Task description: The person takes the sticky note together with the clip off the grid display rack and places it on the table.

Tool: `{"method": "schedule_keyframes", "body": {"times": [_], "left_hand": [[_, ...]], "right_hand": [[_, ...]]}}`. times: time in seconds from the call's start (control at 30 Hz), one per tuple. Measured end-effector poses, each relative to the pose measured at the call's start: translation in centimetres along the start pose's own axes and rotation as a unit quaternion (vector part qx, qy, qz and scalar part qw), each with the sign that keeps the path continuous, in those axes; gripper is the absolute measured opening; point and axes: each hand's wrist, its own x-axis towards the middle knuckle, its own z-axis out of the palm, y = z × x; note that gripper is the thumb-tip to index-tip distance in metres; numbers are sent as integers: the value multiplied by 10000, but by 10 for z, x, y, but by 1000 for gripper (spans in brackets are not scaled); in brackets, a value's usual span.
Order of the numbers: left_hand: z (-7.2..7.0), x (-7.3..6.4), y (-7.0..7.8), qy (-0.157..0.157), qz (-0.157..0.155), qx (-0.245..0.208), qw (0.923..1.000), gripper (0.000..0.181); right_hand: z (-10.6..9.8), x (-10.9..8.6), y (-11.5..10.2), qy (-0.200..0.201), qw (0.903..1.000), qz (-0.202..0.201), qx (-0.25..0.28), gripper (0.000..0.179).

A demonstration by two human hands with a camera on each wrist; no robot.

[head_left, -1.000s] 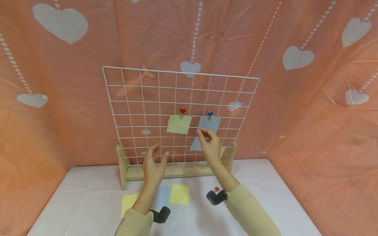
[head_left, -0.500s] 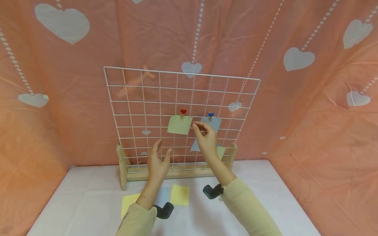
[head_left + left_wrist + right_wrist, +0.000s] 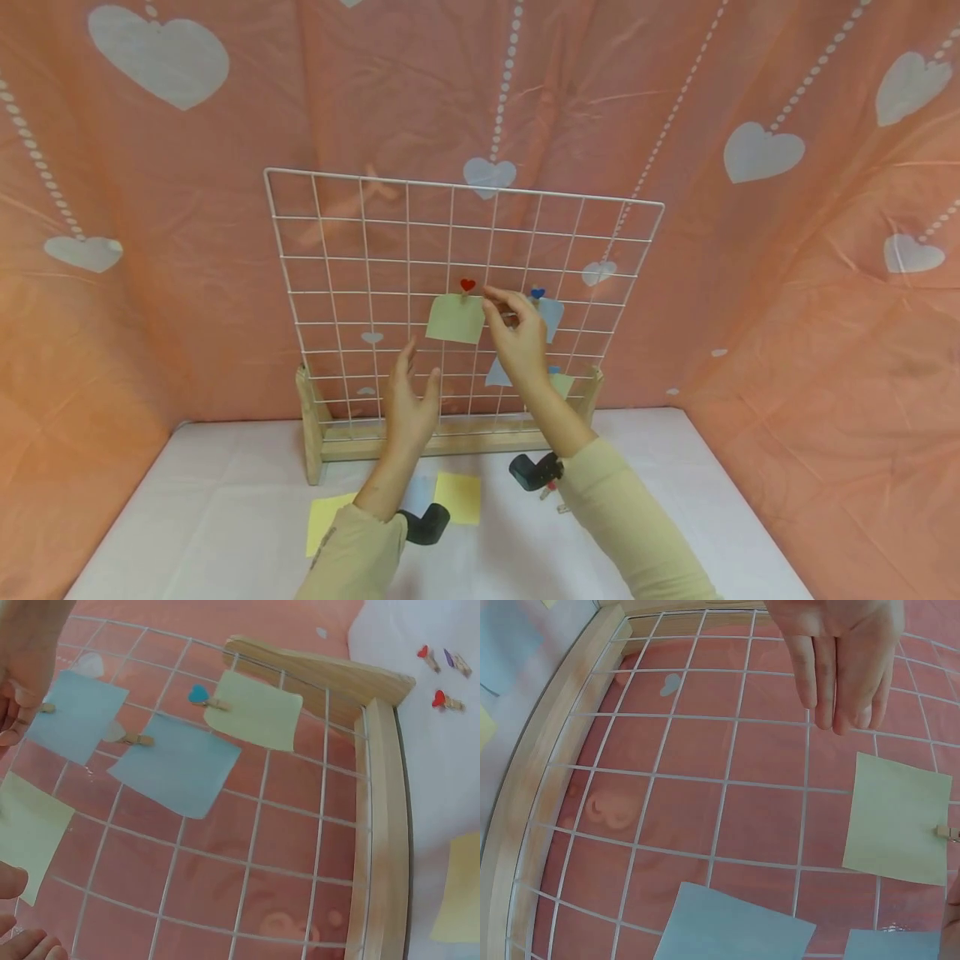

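My right hand (image 3: 521, 337) hovers by the right edge of the upper green sticky note (image 3: 453, 321), thumb and index slightly apart and nothing visible between them. A red heart clothespin (image 3: 467, 286) holds that note on the white wire grid (image 3: 375, 242). Behind the right hand, a blue note (image 3: 552, 317) hangs from a blue heart clothespin (image 3: 537, 293). My left hand (image 3: 408, 408) is raised before the grid, fingers extended and holding nothing. The left wrist view shows a lower blue note (image 3: 176, 765) with a pale heart clothespin (image 3: 135, 739) and a second green note (image 3: 255, 712).
Two yellow notes (image 3: 457, 497) and a blue note (image 3: 417, 496) lie on the white table. Loose clothespins (image 3: 448, 701) lie right of the wooden stand (image 3: 382, 825). A peach curtain with white hearts (image 3: 487, 177) surrounds the table.
My right hand has moved up and slightly left, from the blue notes toward the green note's upper right corner. The left hand has risen and shifted a little right.
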Motion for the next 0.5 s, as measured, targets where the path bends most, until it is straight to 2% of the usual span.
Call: {"method": "schedule_keyframes", "body": {"times": [0.13, 0.3, 0.5], "left_hand": [[0, 2, 1, 8, 2, -17, 10000, 52], [1, 4, 3, -126, -96, -93, 9998, 54], [1, 6, 5, -189, -219, -154, 9995, 54]], "right_hand": [[2, 1, -2, 10, 10000, -2, -9, 22], [3, 3, -5, -31, 10000, -15, -41, 23], [7, 7, -9, -137, 9983, -495, -269, 26]]}}
